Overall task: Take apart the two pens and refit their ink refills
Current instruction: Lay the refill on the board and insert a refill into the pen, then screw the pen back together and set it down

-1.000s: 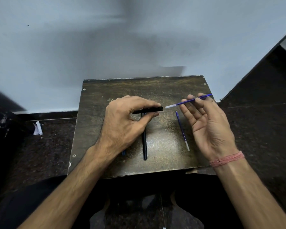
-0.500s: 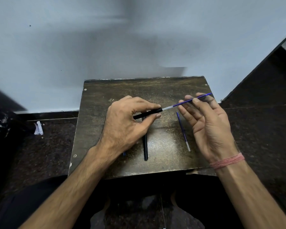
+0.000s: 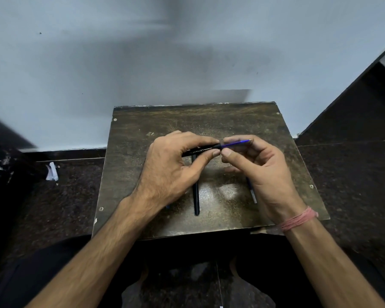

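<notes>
Second barrel [image 3: 196, 196] and spare refill [image 3: 252, 192] lying under the hands, table [image 3: 265, 121] clear behind — left hand [image 3: 171, 167] pinching black barrel [image 3: 200, 150], right hand [image 3: 260, 165] pinching blue refill [image 3: 236, 143].

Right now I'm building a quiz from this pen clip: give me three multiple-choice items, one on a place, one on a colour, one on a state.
1. Where does the spare black pen barrel lie?
A. on the table between the forearms
B. on the floor
C. against the wall

2. What colour is the refill in the right hand?
A. red
B. blue
C. green

3. What is the state of that refill?
A. lying loose on the table
B. fully hidden
C. partly inside the barrel held by the left hand

Answers: 1 A, it rests on the brown table; 2 B, its exposed length is blue; 3 C, one end is in the barrel mouth while the rest sticks out.
</notes>
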